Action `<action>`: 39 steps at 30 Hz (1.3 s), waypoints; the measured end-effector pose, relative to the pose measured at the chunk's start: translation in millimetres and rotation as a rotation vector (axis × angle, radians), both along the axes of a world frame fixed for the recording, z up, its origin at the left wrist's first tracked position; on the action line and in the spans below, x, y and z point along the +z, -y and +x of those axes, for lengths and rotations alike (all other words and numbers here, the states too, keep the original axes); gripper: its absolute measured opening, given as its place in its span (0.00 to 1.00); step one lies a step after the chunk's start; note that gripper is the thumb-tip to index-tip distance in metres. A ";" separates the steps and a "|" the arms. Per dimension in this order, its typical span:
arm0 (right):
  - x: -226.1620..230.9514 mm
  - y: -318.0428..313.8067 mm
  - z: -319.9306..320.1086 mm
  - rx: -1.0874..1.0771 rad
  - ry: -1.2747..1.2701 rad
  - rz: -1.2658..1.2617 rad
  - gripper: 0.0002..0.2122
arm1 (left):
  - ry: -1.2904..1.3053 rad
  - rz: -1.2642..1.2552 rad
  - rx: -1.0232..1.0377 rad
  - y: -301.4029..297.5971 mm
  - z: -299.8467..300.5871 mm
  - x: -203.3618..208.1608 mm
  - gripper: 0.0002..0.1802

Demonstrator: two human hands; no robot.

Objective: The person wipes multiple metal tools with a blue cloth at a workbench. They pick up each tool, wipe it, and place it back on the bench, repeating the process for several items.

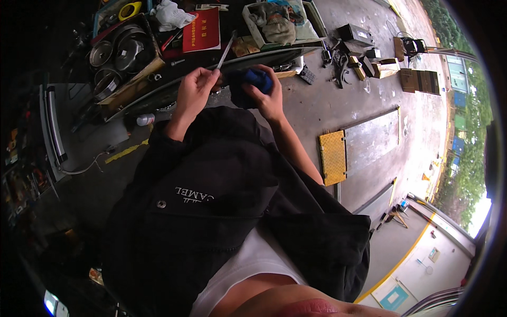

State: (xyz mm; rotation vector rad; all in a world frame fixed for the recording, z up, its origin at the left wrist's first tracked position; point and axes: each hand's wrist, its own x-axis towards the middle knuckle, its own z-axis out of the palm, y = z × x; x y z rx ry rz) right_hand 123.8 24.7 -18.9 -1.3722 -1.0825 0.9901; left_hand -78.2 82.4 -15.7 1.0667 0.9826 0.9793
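My left hand [194,94] is closed, its thumb and fingers pinching one end of a slim silvery wrench [225,53]. The wrench slants up and away, over the front of the cluttered workbench. Close beside it, my right hand [271,99] grips a bunched dark blue cloth [252,82]. Cloth and wrench look apart, though the low end of the wrench is hidden by my fingers. Beyond the wrench a red booklet [202,30] lies on the bench.
A box of round metal parts [117,52] stands at the far left, near a white glove [171,16]. To the right is a tray of rags [280,26]. A white-capped bottle [146,120] stands lower left. Cartons [420,81] and a yellow plate [332,157] lie on the floor.
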 end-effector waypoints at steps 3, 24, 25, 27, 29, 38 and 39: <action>9.6 -7.7 -13.0 0.032 0.178 0.087 0.26 | 0.078 -0.169 -0.024 11.4 -8.6 -20.8 0.12; 27.1 -45.1 -14.7 -0.165 0.769 0.430 0.23 | -0.022 0.160 -0.381 35.0 -29.4 -22.1 0.14; 35.3 -47.5 -10.8 -0.243 0.769 0.425 0.23 | -0.056 0.257 -0.414 35.9 -27.6 -20.8 0.13; 43.0 -48.1 -9.0 -0.242 0.772 0.441 0.22 | -0.102 0.340 -0.438 38.1 -23.0 -16.4 0.11; 49.2 -41.6 -14.6 -0.182 0.799 0.507 0.22 | -0.170 0.400 -0.377 38.6 -17.4 -12.6 0.11; 50.8 -4.8 -21.8 0.257 0.827 0.430 0.25 | -0.320 0.584 -0.288 31.3 -16.3 -16.4 0.09; 49.9 -8.6 -15.1 0.248 0.863 0.437 0.26 | -0.342 0.596 -0.311 30.2 -15.9 -14.7 0.09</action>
